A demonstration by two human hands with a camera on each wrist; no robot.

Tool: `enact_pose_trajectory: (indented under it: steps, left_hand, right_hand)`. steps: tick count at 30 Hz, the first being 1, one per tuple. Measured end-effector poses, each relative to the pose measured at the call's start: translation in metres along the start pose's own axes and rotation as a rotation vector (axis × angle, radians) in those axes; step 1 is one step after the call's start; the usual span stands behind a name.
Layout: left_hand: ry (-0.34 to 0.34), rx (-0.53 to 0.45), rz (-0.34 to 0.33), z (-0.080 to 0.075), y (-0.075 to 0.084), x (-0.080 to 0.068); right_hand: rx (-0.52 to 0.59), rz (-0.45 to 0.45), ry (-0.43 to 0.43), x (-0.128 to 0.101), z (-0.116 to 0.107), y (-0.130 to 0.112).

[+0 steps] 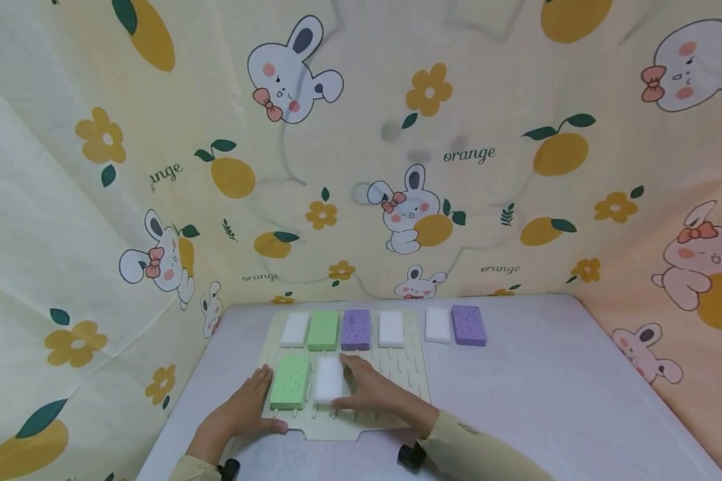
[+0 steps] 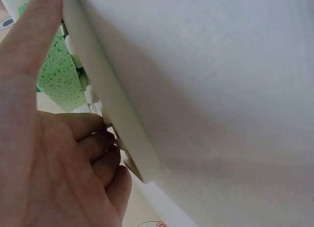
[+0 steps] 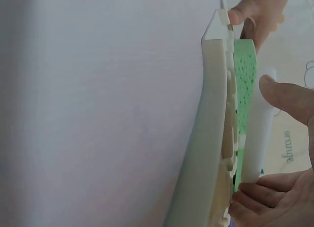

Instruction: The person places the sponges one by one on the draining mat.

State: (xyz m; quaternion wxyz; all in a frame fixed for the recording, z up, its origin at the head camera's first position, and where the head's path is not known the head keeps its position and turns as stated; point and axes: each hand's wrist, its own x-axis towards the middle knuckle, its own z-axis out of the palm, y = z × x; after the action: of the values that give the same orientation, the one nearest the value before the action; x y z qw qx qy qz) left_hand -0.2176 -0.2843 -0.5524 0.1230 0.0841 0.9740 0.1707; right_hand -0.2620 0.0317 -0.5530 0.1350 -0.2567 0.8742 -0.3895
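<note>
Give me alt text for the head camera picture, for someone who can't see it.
A person's right hand grips a white rectangular sponge on a cream pegged drying mat, beside a green sponge; the left hand rests at the mat's edge. Four more sponges line the mat's back row.

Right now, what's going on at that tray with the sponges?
A person is working at a cream tray on the table. The right hand holds a white sponge on the tray's near row, beside a green sponge. The left hand rests at the tray's left edge. Four more sponges fill the far row, and a white one and a purple one lie off the tray.
</note>
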Motion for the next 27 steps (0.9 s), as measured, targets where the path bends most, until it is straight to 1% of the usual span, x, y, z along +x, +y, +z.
enact_pose_trajectory:
  steps: [5, 15, 21, 25, 27]
  left_hand:
    - [0.005, -0.012, 0.004, -0.001, 0.002, -0.002]
    - [-0.003, -0.011, 0.001, -0.005, 0.006, -0.005]
    - [-0.006, -0.004, -0.002, -0.007, 0.006, -0.004]
    - [-0.008, -0.007, 0.001, -0.004, 0.004, -0.003]
    - [-0.007, -0.009, -0.001, -0.004, 0.003, -0.003]
  right_hand:
    - [-0.057, -0.013, 0.011, 0.004, 0.003, -0.003]
    - [-0.103, 0.010, 0.017, 0.008, 0.004, -0.012]
    - [-0.167, 0.012, 0.023, 0.013, 0.009, -0.011]
    - [-0.214, 0.013, 0.027, 0.015, 0.012, -0.008]
    - [-0.220, 0.014, 0.024, 0.015, 0.012, -0.007]
